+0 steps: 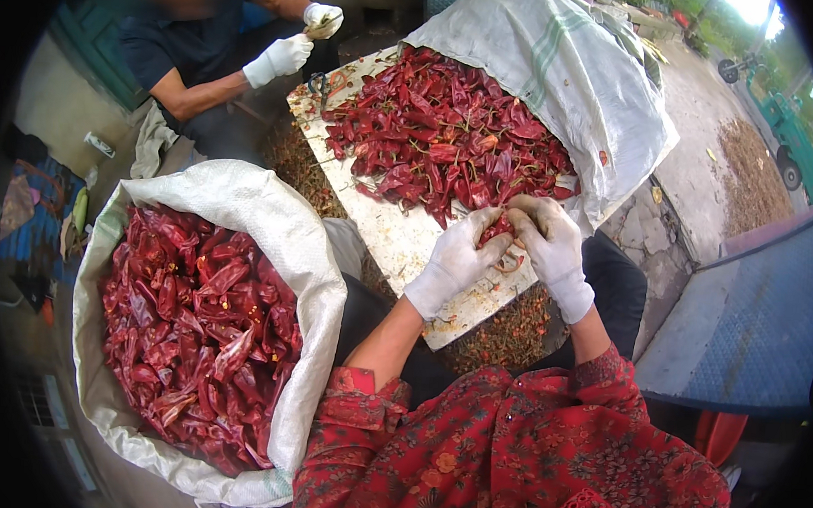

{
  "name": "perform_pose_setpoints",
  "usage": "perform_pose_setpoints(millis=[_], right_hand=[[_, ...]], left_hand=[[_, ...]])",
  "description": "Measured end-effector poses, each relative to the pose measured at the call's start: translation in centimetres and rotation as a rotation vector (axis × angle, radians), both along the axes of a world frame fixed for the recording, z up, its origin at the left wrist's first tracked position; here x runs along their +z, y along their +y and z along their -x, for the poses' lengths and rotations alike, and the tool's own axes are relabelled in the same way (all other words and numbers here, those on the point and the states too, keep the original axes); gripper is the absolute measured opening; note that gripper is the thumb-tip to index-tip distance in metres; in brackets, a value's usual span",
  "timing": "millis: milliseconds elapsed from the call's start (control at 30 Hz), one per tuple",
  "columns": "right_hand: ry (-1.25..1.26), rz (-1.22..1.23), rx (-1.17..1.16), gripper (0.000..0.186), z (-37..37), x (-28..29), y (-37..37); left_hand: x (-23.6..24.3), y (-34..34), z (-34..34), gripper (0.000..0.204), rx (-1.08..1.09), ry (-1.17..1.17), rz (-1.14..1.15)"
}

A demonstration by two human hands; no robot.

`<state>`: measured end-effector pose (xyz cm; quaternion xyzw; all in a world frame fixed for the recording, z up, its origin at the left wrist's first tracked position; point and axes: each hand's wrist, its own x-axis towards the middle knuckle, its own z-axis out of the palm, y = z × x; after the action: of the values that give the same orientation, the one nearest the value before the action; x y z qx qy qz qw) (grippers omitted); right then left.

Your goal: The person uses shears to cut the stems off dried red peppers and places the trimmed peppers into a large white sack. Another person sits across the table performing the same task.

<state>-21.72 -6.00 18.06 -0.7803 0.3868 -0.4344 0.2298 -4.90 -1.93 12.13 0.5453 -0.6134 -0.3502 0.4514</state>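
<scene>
Both of my hands wear white gloves and meet over the near side of a pale board (pixel 398 244). My left hand (pixel 461 257) and my right hand (pixel 551 248) are closed on a dried red chili pepper (pixel 496 228) between their fingertips. Just below the fingers shows a tan-orange loop (pixel 509 262), perhaps a scissors handle; whether a hand holds it I cannot tell. Beyond my hands, a heap of dried red chili peppers (pixel 450 132) spreads over the board from the mouth of a white woven sack (pixel 582 70) lying on its side.
At my left stands an open white sack (pixel 318 277) full of stemless red peppers (pixel 200 326). Across the board a gloved co-worker (pixel 196 68) handles something small. Scissors (pixel 321 86) lie at the board's far-left corner. Stem scraps (pixel 503 337) cover the ground below. A blue panel (pixel 743 318) stands at right.
</scene>
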Motion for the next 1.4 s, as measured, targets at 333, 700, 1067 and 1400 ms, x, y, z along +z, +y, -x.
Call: perform_pose_setpoints(millis=[333, 700, 1067, 1400], right_hand=[[-0.811, -1.127, 0.216, 0.026, 1.2, -1.5, -0.1], [0.369, -0.788, 0.109, 0.047, 2.0, -6.3, -1.8], [0.834, -0.197, -0.279, 0.031, -4.1, -12.0, -5.9], [0.495, 0.153, -0.078, 0.021, -2.8, -6.2, -0.5]], left_hand=[[4.0, 1.4, -0.8, 0.032, -0.371, 0.425, -0.234], [3.7, 1.1, -7.3, 0.044, 0.083, 1.011, 0.084], [2.7, -0.9, -5.9, 0.028, 0.028, 1.200, -0.053], [-0.7, -2.3, -2.3, 0.060, 0.167, 0.713, -0.222]])
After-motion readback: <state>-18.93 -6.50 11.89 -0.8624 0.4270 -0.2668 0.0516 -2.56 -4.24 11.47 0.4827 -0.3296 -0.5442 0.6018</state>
